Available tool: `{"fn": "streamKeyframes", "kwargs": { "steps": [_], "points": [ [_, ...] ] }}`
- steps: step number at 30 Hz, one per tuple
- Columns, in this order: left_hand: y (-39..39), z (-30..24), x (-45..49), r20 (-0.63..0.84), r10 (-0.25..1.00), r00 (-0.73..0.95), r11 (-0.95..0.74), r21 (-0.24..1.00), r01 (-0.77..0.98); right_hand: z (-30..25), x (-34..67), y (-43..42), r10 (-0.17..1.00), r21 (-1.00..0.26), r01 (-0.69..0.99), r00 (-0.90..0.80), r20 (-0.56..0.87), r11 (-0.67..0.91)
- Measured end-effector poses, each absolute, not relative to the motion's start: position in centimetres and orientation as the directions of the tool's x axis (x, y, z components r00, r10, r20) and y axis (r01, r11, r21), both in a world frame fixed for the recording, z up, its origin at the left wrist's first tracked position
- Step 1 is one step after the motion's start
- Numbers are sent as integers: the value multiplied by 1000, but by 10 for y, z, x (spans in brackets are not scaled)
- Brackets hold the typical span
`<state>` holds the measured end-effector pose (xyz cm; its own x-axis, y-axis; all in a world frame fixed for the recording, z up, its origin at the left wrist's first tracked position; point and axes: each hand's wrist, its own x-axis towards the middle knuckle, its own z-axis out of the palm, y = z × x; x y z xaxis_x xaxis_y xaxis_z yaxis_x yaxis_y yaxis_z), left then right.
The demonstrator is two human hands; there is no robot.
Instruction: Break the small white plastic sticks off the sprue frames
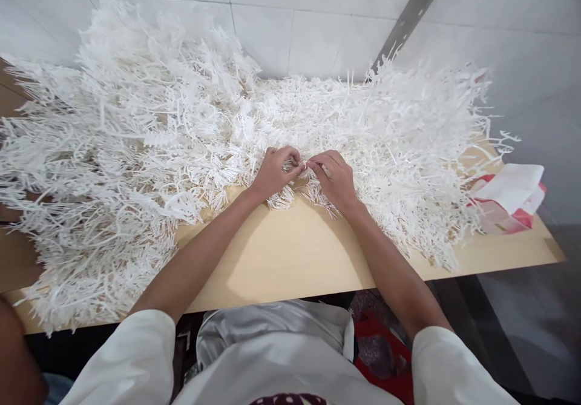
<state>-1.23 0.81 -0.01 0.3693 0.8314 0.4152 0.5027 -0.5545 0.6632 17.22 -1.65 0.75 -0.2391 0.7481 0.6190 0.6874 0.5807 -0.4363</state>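
Observation:
A big heap of white plastic branch-like sprigs (pixel 149 132) covers most of a light wooden table (pixel 290 260). My left hand (pixel 273 171) and my right hand (pixel 336 178) meet at the heap's front edge, fingers curled. Both pinch the same small white sprig piece (pixel 303 166) between their fingertips. More sprigs fan out just below my knuckles.
A red and white plastic bag (pixel 511 198) lies on the table's right end. White tiled wall stands behind the heap, with a grey metal strip (pixel 411 14) running diagonally. Another person's arm (pixel 13 356) shows at the lower left corner.

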Motion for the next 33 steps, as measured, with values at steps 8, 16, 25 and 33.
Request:
{"fn": "streamKeyframes", "kwargs": {
  "steps": [8, 16, 25, 33],
  "points": [
    [14, -1, -12, 325, 865, 382, -501, 577, 645, 22, 170, -36, 483, -233, 573, -333, 810, 786],
    [12, 0, -15, 366, 843, 395, -537, 618, 574, 22, 168, -29, 723, -416, 763, -96, 684, 494],
    [11, -2, -14, 394, 803, 447, -596, 538, 596, 18, 168, -24, 800, -412, 733, -298, 520, 541],
    [10, -3, -14, 400, 787, 471, -617, 499, 608, 20, 169, -24, 866, -450, 760, -294, 405, 469]
  ]
}}
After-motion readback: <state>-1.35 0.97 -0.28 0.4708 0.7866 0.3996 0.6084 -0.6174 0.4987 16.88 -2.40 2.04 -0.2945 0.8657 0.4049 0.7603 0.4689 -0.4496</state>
